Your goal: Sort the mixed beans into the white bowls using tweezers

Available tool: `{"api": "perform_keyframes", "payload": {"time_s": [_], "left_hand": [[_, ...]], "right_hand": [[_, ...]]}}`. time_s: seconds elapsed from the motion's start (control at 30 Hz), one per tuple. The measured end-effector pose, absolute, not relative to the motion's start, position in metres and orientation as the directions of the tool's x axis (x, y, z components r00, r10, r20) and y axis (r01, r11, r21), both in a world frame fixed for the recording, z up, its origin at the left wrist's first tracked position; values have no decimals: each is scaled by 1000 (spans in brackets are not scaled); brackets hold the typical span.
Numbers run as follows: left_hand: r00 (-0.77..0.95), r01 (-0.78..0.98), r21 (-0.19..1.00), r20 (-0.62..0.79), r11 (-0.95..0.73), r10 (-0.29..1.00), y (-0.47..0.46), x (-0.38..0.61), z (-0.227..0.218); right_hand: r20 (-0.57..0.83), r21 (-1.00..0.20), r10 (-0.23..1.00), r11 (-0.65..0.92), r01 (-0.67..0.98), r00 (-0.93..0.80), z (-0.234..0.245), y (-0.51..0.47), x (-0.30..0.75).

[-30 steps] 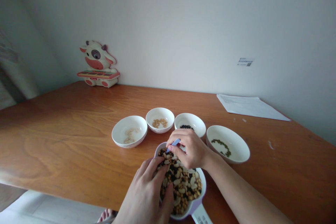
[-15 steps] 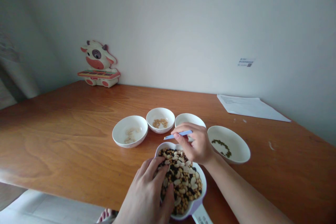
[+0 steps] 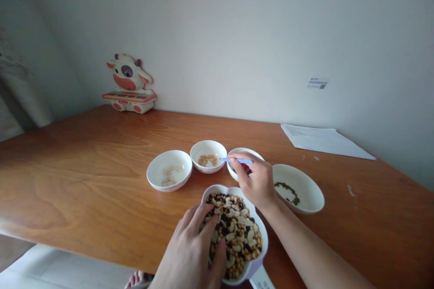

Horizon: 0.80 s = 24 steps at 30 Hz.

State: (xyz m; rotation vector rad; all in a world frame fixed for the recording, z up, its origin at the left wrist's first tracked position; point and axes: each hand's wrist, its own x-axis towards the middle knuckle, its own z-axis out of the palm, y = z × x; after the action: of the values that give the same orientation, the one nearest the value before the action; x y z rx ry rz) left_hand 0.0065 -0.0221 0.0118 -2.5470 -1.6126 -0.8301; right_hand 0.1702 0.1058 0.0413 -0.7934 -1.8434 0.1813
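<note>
Our right hand point(image 3: 255, 181) pinches blue tweezers point(image 3: 240, 160), our left hand point(image 3: 188, 253) lies open on mixed beans point(image 3: 235, 239) heaped in a lilac dish point(image 3: 265, 244), the white bowls point(image 3: 159, 176) holding only small portions

I count four white bowls point(image 3: 169, 170) on the bench point(image 3: 74, 167), each holding its own kind of bean, and one lilac-rimmed pan point(image 3: 265, 239) of mixed beans point(image 3: 233, 235) on the near side. I see two hands, one left hand point(image 3: 188, 253) and one right hand point(image 3: 255, 180), and one pair of blue tweezers point(image 3: 241, 160) in the right. Far left stands one cow figure point(image 3: 128, 85); far right lie one sheet of paper point(image 3: 322, 141) and, above it, one small label point(image 3: 318, 83) on the one wall point(image 3: 237, 31).
</note>
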Motion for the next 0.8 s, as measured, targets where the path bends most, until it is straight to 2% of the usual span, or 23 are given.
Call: {"api": "perform_keyframes", "payload": {"time_s": [0.27,0.8], "left_hand": [[320,839,280,439,-466,840,-23,7,12],[316,845,281,421,-454,850,-23,5,14]], "right_hand": [[730,-530,646,742,411,-225,36,111,167],[735,-508,633,752,421,-243,40,106,169]]}}
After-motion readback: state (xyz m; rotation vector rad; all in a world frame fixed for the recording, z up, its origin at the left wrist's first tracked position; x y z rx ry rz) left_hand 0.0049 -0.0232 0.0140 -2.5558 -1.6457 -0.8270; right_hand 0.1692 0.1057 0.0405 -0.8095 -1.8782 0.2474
